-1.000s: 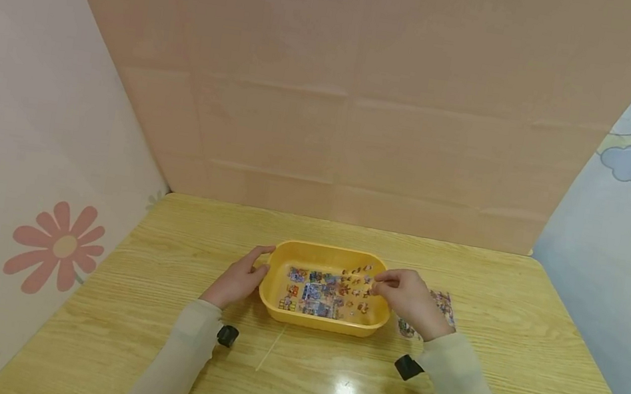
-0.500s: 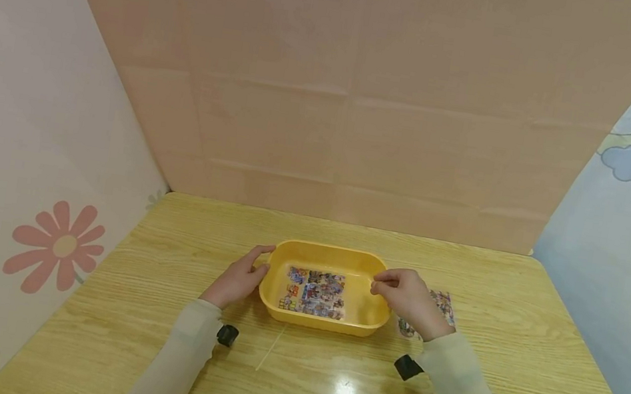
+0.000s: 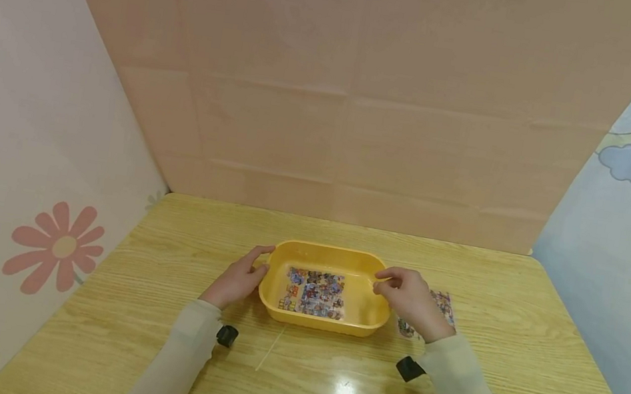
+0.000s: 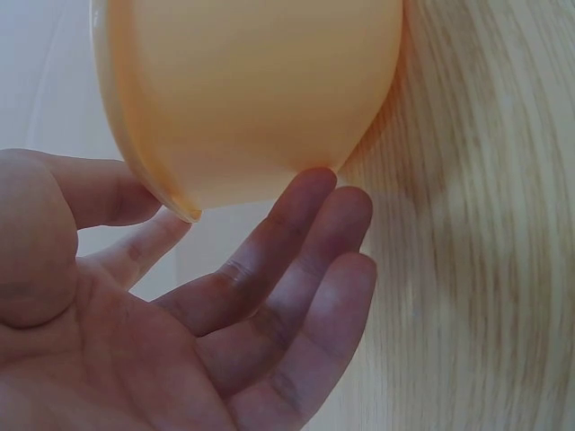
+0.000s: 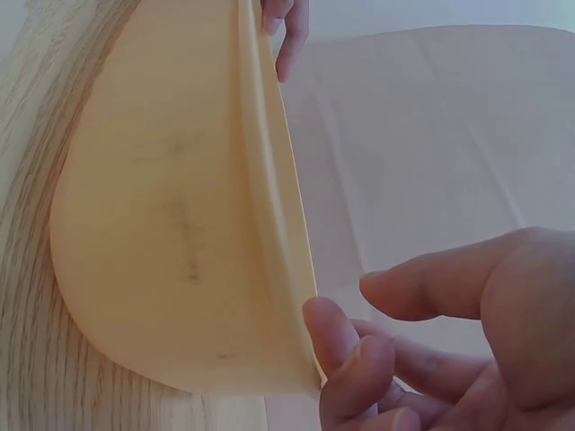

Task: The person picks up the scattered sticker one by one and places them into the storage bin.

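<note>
A yellow tub (image 3: 312,322) stands on the table, its left part covered inside by small colourful printed pieces (image 3: 314,293). My left hand (image 3: 236,280) holds the tub's left end; in the left wrist view the hand (image 4: 207,296) has its thumb and index finger at the rim and other fingertips against the outer wall. At the right end is my right hand (image 3: 410,299), with its fingers over the rim. In the right wrist view a fingertip of the hand (image 5: 431,332) touches the tub's rim (image 5: 269,197), and the thumb is apart from it, with nothing between.
A colourful printed sheet or packet (image 3: 444,304) lies on the table (image 3: 151,335), partly under my right hand. A thin pale strip (image 3: 270,349) lies in front of the tub. Patterned panels flank the table, with a plain panel (image 3: 349,128) behind it.
Loose pieces that were spread over the tub's right part are gone from there, leaving a bare floor. My right thumb and index finger have parted slightly. The left hand has stayed in place.
</note>
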The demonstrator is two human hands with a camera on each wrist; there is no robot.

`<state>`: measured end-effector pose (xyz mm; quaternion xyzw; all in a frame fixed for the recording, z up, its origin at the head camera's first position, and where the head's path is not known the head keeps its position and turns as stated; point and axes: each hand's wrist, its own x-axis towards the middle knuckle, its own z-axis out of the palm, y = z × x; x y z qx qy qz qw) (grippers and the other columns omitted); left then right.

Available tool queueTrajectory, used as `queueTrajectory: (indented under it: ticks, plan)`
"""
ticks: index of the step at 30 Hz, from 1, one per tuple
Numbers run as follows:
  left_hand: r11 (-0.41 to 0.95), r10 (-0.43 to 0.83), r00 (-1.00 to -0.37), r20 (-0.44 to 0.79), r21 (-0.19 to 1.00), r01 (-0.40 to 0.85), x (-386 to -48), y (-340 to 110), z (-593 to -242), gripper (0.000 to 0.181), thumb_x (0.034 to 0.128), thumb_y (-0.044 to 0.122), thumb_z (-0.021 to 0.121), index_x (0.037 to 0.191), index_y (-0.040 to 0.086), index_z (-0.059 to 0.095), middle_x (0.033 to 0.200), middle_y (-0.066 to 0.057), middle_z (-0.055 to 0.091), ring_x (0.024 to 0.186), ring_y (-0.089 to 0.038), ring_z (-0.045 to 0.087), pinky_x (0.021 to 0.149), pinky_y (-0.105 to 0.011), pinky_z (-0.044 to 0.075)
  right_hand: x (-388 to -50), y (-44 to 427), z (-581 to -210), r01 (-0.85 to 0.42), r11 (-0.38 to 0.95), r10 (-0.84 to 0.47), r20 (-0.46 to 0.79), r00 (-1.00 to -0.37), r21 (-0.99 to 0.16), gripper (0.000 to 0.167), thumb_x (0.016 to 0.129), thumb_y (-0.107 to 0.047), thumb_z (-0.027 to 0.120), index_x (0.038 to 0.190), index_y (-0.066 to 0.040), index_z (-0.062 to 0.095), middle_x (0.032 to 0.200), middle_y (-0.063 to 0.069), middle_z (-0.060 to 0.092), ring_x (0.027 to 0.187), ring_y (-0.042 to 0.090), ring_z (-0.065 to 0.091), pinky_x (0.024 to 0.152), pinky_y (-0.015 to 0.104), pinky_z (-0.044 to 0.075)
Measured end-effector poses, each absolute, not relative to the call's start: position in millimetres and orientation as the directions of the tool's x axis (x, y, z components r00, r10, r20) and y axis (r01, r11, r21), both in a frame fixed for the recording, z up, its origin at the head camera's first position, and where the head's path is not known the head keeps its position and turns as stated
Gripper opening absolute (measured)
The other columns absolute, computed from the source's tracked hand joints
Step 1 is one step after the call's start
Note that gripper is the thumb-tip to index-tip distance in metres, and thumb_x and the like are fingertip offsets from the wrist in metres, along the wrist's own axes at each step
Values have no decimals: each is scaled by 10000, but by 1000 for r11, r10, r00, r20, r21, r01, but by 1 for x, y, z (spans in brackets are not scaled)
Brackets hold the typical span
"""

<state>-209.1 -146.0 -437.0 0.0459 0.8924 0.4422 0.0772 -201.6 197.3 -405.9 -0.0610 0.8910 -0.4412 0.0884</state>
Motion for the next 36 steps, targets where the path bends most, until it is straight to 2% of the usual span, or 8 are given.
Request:
queueTrajectory:
  ticks: [5, 8, 11, 20, 27, 36]
  plan:
    - [611, 149, -984, -97, 792, 15, -209, -147, -437, 472, 1069, 276, 471, 1534, 266, 395, 1115, -138, 662, 864, -216, 615, 744, -374, 483, -200, 203, -407, -22, 574, -166, -90, -982, -819, 377, 999, -204, 599, 1313, 3, 600, 1141, 173, 675, 1005, 324, 645, 757, 382, 530]
    - [613, 148, -984, -98, 790, 13, -209, -146, -437, 472, 1068, 280, 472, 1534, 267, 395, 1118, -136, 661, 865, -212, 611, 743, -372, 481, -200, 207, -408, -1, 562, -145, -97, -985, -827, 365, 1004, -205, 589, 1306, 1, 600, 1123, 180, 651, 880, 302, 628, 695, 382, 524]
    - [615, 147, -984, -99, 788, 13, -209, -146, -437, 473, 1067, 280, 473, 1534, 267, 396, 1140, -137, 660, 878, -206, 616, 755, -379, 488, -201, 212, -410, 3, 566, -134, -96, -986, -824, 361, 1008, -211, 586, 1299, 0, 599, 1106, 179, 640, 819, 288, 611, 674, 396, 531]
    - [613, 142, -985, -99, 790, 9, -208, -146, -436, 470, 1066, 277, 476, 1530, 261, 403, 1126, -136, 656, 876, -209, 608, 763, -385, 486, -200, 222, -414, -20, 664, -86, -49, -995, -747, 338, 997, -255, 593, 1255, -42, 644, 1093, 141, 666, 905, 251, 626, 703, 352, 503]
    - [613, 138, -985, -103, 790, 4, -208, -145, -436, 471, 1066, 278, 474, 1531, 264, 404, 1231, -144, 645, 951, -210, 634, 827, -426, 504, -198, 232, -418, -15, 678, -70, -45, -997, -735, 362, 1000, -253, 585, 1261, -6, 630, 1115, 178, 658, 922, 265, 639, 703, 382, 535]
    - [614, 137, -985, -105, 790, 1, -208, -145, -436, 467, 1065, 278, 473, 1527, 266, 408, 1217, -139, 648, 938, -205, 629, 842, -439, 501, -197, 248, -426, 1, 694, -45, -46, -998, -720, 407, 992, -252, 596, 1303, 10, 604, 1067, 175, 635, 799, 245, 627, 621, 344, 512]
